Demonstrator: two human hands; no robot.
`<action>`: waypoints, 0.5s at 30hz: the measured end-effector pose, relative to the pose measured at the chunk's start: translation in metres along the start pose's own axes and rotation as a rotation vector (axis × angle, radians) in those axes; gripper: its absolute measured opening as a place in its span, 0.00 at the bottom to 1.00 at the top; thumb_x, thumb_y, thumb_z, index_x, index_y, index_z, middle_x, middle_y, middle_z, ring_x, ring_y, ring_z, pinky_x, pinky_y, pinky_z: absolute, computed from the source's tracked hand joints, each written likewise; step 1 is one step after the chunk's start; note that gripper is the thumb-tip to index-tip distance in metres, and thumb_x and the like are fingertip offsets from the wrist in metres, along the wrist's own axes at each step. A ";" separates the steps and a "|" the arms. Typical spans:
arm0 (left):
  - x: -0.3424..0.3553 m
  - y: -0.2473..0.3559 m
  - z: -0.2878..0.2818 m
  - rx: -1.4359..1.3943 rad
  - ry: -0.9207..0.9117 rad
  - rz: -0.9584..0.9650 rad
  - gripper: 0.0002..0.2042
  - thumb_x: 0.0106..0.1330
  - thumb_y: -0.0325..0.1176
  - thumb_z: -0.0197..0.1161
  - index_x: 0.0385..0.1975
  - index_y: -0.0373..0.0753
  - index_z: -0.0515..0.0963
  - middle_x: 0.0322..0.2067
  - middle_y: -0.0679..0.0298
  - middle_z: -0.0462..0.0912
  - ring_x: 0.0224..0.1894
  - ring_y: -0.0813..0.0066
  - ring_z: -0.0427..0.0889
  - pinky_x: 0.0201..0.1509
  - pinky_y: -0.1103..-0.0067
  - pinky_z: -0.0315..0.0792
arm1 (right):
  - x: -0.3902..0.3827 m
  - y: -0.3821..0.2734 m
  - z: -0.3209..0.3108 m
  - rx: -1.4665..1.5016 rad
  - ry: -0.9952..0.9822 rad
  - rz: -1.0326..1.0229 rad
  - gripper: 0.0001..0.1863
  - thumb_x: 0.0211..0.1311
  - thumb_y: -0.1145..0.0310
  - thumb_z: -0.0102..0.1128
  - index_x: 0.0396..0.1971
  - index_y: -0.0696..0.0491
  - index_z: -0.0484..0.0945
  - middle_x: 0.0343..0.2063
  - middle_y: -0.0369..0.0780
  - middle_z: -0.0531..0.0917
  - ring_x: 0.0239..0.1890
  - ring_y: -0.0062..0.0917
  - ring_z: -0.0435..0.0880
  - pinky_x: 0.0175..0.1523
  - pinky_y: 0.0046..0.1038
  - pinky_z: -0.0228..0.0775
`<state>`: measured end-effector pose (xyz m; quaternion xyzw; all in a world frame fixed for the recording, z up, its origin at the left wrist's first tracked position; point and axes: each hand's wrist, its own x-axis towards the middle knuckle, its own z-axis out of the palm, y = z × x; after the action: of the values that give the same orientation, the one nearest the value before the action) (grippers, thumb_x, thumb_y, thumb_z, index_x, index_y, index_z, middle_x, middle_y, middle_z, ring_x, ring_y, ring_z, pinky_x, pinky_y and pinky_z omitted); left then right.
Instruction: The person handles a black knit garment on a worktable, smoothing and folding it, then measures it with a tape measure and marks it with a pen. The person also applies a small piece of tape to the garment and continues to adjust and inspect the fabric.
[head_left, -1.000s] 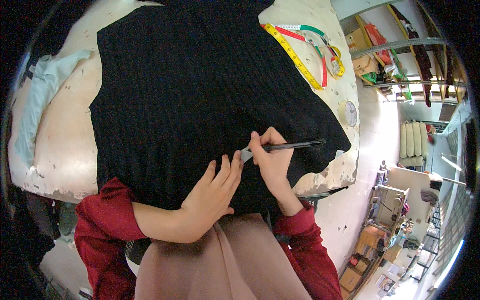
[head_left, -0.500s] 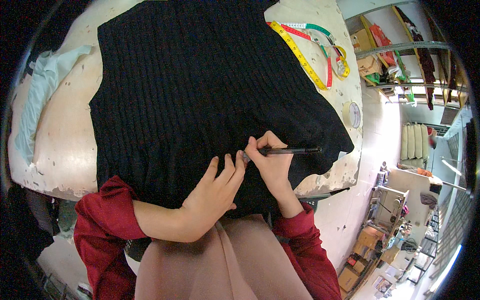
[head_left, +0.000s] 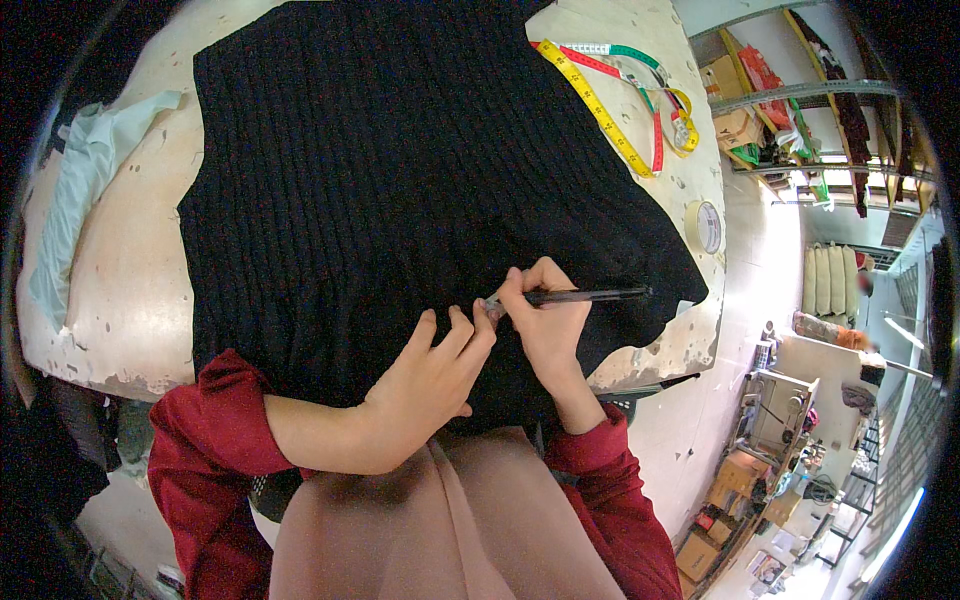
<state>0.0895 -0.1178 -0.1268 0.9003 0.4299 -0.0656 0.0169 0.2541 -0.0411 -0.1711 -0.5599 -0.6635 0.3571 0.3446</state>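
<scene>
A large black ribbed knit cloth [head_left: 380, 150] lies spread over the worn, pale table [head_left: 130, 290]. My right hand [head_left: 550, 325] is closed around a black pen [head_left: 595, 295], whose back end points right. The pen's front end meets a small greyish spot beside my left fingertips; whether that is its tip or a separate scrap, I cannot tell. My left hand [head_left: 430, 370] rests on the cloth near its front edge. Its fingers are slightly bent and apart, the index fingertip right next to my right thumb.
A multicoloured tape measure [head_left: 600, 105] lies at the back right, beside the cloth. Nearer stands a tape roll [head_left: 704, 227] at the table's right edge. Light blue fabric [head_left: 85, 200] lies along the left side. Shelves [head_left: 800, 100] and cardboard boxes [head_left: 738, 478] stand off to the right.
My right hand and the pen have shifted very slightly right and up. My left fingers have moved slightly right with them. The cloth and tape measure look the same.
</scene>
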 end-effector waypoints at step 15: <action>0.001 -0.002 0.000 -0.014 0.018 0.010 0.44 0.54 0.58 0.65 0.62 0.27 0.66 0.58 0.53 0.66 0.60 0.59 0.66 0.62 0.65 0.65 | 0.003 -0.008 0.001 -0.078 0.029 -0.091 0.14 0.56 0.77 0.65 0.16 0.58 0.70 0.13 0.32 0.72 0.20 0.09 0.64 0.24 0.19 0.58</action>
<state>0.0888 -0.1161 -0.1264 0.9030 0.4258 -0.0544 0.0194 0.2493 -0.0395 -0.1647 -0.5473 -0.6965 0.3068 0.3481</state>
